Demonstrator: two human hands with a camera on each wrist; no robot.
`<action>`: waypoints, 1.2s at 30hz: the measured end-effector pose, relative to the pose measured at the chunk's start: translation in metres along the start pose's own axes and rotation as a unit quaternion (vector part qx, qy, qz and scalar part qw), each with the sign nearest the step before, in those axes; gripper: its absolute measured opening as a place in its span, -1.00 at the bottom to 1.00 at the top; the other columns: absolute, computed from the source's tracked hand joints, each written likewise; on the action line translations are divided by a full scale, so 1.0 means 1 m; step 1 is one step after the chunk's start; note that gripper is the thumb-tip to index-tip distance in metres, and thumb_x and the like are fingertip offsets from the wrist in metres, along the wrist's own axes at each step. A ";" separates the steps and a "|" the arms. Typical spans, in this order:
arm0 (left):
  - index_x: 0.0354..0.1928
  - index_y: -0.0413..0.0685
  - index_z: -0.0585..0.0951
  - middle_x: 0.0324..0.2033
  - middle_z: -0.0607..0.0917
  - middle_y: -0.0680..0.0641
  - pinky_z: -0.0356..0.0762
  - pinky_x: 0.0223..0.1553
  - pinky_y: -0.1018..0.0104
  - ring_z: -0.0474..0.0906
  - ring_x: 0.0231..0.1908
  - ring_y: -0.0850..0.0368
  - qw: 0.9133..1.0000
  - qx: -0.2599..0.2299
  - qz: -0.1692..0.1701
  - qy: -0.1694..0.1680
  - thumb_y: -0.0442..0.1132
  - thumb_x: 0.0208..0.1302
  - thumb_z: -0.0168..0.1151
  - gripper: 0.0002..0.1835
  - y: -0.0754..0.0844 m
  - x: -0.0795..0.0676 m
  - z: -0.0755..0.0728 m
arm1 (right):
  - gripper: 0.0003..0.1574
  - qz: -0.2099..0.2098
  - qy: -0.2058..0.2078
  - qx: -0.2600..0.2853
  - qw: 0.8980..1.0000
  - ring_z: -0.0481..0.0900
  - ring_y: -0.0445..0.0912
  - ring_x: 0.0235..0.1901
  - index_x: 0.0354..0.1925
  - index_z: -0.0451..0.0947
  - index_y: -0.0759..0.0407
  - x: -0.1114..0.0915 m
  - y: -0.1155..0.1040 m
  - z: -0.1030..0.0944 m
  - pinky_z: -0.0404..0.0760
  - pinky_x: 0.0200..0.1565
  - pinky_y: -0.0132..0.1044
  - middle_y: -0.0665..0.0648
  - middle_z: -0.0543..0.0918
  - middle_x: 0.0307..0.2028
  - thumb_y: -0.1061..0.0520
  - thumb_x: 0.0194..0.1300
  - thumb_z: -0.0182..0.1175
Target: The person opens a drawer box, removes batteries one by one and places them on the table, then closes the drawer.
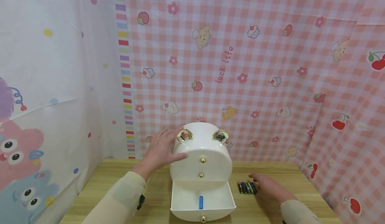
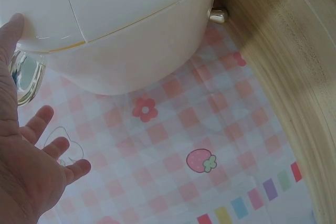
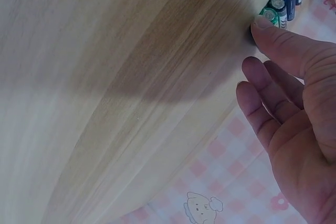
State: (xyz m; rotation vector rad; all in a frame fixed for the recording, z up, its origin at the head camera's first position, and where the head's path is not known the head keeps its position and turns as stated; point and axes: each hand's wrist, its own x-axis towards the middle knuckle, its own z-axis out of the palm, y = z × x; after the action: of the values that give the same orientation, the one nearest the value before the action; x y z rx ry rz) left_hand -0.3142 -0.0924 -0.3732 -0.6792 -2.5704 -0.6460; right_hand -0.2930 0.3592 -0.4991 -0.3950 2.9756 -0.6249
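A white storage box [image 1: 200,164] with gold ring-shaped ears and gold knobs stands on the table, its bottom drawer [image 1: 183,194] pulled out. One blue battery [image 1: 201,202] lies in the drawer. My left hand [image 1: 162,149] is at the box's upper left with fingers spread, the thumb over the front edge by the gold ear [image 2: 29,80]. To the right of the box lies a row of several batteries [image 1: 246,188]. Beside that row is my right hand [image 1: 269,185]; in the right wrist view its thumb is at the nearest green battery [image 3: 270,15], the other fingers loosely bent.
The wooden table [image 1: 150,197] ends at a pink checked cloth [image 1: 255,93] behind. A white printed curtain [image 1: 51,67] hangs on the left. Two more drawer fronts with knobs [image 1: 203,160] sit above the pulled-out drawer.
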 end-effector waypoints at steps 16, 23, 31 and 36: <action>0.68 0.37 0.24 0.51 0.53 -0.10 0.13 0.61 -0.45 0.21 0.62 -0.37 1.000 0.000 -0.005 -0.004 0.34 0.12 0.56 0.12 -0.001 -0.001 0.000 | -0.08 -0.015 -0.003 -0.021 1.000 0.77 0.30 -0.01 0.39 0.47 0.36 -0.012 -0.018 -0.017 0.77 0.07 0.26 0.50 0.67 0.20 0.34 0.07 0.57; 0.68 0.37 0.23 0.51 0.53 -0.10 0.13 0.60 -0.46 0.18 0.63 -0.36 1.000 0.006 -0.011 -0.011 0.35 0.13 0.55 0.11 0.000 0.000 -0.001 | -0.33 -0.050 0.016 -0.059 0.997 0.79 0.21 -0.03 0.25 0.60 0.32 -0.021 -0.034 -0.024 0.81 0.01 0.16 0.36 0.78 0.07 0.14 0.24 0.55; 0.69 0.35 0.22 0.51 0.53 -0.11 0.14 0.59 -0.48 0.18 0.63 -0.35 1.000 0.015 -0.013 -0.014 0.36 0.14 0.55 0.12 0.001 0.000 -0.002 | -0.57 -0.131 0.044 -0.101 0.985 0.68 -0.21 -0.27 0.04 0.71 0.10 -0.037 -0.071 -0.031 0.75 -0.21 -0.18 -0.05 0.79 -0.19 -0.01 0.26 0.53; 0.69 0.40 0.20 0.53 0.51 -0.09 0.12 0.58 -0.51 0.15 0.65 -0.35 1.000 0.012 -0.022 -0.019 0.36 0.14 0.54 0.12 0.003 0.000 -0.003 | -0.75 -0.185 0.051 -0.096 0.977 0.46 -0.41 -0.37 -0.11 0.68 -0.07 -0.040 -0.093 -0.031 0.54 -0.36 -0.38 -0.27 0.61 -0.35 0.02 0.29 0.51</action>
State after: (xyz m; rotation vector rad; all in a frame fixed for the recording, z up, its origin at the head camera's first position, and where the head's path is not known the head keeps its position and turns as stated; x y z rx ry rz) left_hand -0.3119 -0.0919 -0.3703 -0.6356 -2.6299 -0.6215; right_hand -0.2363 0.2992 -0.4322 -0.9779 3.0919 -0.3896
